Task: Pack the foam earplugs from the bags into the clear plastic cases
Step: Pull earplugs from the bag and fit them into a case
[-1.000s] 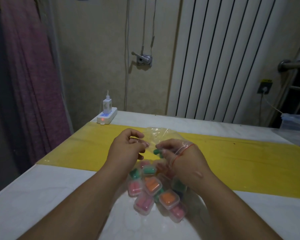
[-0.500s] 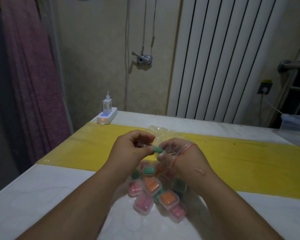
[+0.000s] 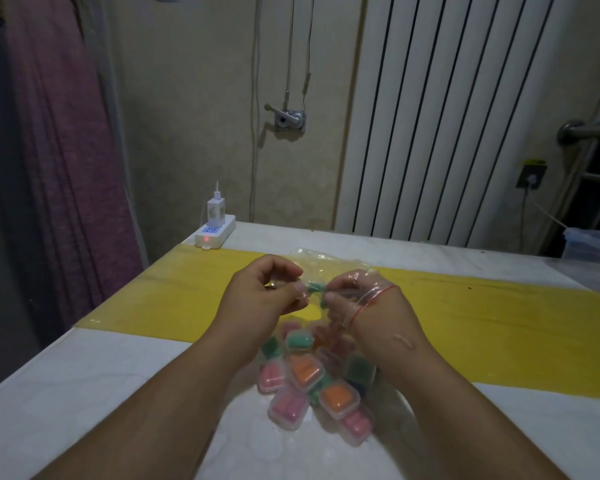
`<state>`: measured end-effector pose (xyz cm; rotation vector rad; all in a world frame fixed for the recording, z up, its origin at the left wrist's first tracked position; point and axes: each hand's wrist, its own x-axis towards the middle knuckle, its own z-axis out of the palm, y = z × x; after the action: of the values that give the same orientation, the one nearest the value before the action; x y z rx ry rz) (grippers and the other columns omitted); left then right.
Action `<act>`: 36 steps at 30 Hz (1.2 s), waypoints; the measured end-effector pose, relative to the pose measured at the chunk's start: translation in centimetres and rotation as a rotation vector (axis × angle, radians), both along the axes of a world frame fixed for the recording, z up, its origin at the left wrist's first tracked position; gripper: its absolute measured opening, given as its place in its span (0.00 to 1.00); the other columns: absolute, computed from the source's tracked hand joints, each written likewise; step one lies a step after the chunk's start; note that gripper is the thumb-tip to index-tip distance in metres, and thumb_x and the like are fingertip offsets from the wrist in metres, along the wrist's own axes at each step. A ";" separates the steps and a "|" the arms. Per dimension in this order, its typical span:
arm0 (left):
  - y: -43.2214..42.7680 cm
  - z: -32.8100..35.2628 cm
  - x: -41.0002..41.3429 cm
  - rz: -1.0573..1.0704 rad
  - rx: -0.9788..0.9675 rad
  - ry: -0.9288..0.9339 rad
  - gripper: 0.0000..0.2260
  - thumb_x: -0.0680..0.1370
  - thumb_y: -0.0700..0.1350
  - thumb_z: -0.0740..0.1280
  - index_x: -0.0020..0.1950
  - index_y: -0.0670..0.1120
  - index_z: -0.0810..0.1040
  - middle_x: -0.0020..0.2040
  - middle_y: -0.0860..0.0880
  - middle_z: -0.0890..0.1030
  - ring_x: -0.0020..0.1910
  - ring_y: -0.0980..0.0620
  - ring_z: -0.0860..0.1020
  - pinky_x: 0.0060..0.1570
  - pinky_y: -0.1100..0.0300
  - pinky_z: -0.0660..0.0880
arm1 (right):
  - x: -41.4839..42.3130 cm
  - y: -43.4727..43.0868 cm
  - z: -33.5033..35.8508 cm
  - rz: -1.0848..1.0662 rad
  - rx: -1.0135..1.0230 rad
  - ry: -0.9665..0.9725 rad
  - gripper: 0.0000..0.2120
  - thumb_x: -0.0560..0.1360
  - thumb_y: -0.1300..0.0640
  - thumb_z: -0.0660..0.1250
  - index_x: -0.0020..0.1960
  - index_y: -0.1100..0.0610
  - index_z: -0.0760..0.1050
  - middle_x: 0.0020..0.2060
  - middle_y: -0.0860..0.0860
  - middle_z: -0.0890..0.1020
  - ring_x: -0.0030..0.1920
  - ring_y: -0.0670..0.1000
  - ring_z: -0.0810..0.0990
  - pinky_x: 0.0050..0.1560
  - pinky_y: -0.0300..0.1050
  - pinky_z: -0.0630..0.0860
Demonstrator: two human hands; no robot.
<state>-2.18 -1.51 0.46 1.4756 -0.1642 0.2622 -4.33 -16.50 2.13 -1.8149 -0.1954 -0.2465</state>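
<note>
Small clear plastic cases (image 3: 305, 372) at six o'clock show pink, orange and green fillings. At centre, a green foam earplug (image 3: 314, 287). A glossy yellow band (image 3: 499, 317) crosses the white marbled tabletop (image 3: 84, 393). A mauve fabric curtain (image 3: 66, 168) hangs at nine o'clock. At one o'clock is a white radiator panel (image 3: 465, 116), striped by dark vertical slits.

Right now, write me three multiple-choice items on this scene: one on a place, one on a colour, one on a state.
1. Where on the table is the power strip?
A. far left corner
B. near right corner
C. dead centre

2. What colour is the earplug pinched between the left hand and the right hand?
A. pink
B. orange
C. green

3. The cases in the pile are:
A. empty
B. filled
C. stacked in a tower

Answers:
1 A: it sits at the far left corner, beyond the yellow band.
2 C: green shows between the fingertips.
3 B: pink, orange and green foam shows through the clear walls, and the cases lie in a loose heap.
</note>
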 end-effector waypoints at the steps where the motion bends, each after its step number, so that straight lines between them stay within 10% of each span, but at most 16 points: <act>1: -0.1 0.0 -0.1 -0.016 0.018 0.004 0.07 0.73 0.30 0.70 0.46 0.40 0.78 0.41 0.44 0.79 0.37 0.49 0.82 0.44 0.53 0.83 | -0.1 0.1 0.0 0.006 -0.011 0.008 0.09 0.74 0.68 0.68 0.40 0.56 0.76 0.34 0.55 0.79 0.27 0.46 0.75 0.27 0.36 0.73; 8: 0.0 0.0 -0.4 0.005 0.119 -0.010 0.11 0.69 0.30 0.73 0.45 0.42 0.79 0.35 0.48 0.78 0.32 0.58 0.78 0.37 0.58 0.81 | 0.3 0.5 -0.7 0.037 0.016 0.081 0.12 0.74 0.68 0.68 0.44 0.51 0.77 0.35 0.56 0.80 0.33 0.56 0.77 0.39 0.57 0.79; 16: -0.2 -0.1 -0.2 0.067 0.226 -0.042 0.09 0.69 0.32 0.73 0.42 0.44 0.78 0.35 0.46 0.78 0.31 0.53 0.76 0.32 0.61 0.76 | -0.4 0.9 0.0 0.148 0.089 0.094 0.09 0.73 0.74 0.67 0.48 0.64 0.72 0.33 0.54 0.76 0.26 0.42 0.75 0.27 0.33 0.71; 25: -0.1 -0.1 -0.1 0.008 0.113 -0.013 0.05 0.73 0.32 0.69 0.42 0.41 0.79 0.35 0.46 0.78 0.33 0.52 0.78 0.38 0.52 0.79 | -0.5 0.5 0.2 0.137 -0.019 0.081 0.10 0.72 0.73 0.69 0.50 0.61 0.77 0.35 0.51 0.78 0.25 0.38 0.77 0.27 0.31 0.72; 36: 1.4 -1.2 1.8 0.350 0.001 0.066 0.12 0.76 0.30 0.64 0.44 0.47 0.78 0.43 0.48 0.77 0.36 0.49 0.79 0.38 0.60 0.79 | 0.5 -1.7 0.0 -0.238 -0.007 -0.059 0.12 0.69 0.63 0.75 0.45 0.47 0.82 0.34 0.48 0.84 0.35 0.53 0.84 0.44 0.58 0.82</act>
<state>-0.36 -0.07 -0.77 1.5078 0.1496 0.4951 -3.88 -18.21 2.10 -1.8391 -0.0210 -0.4679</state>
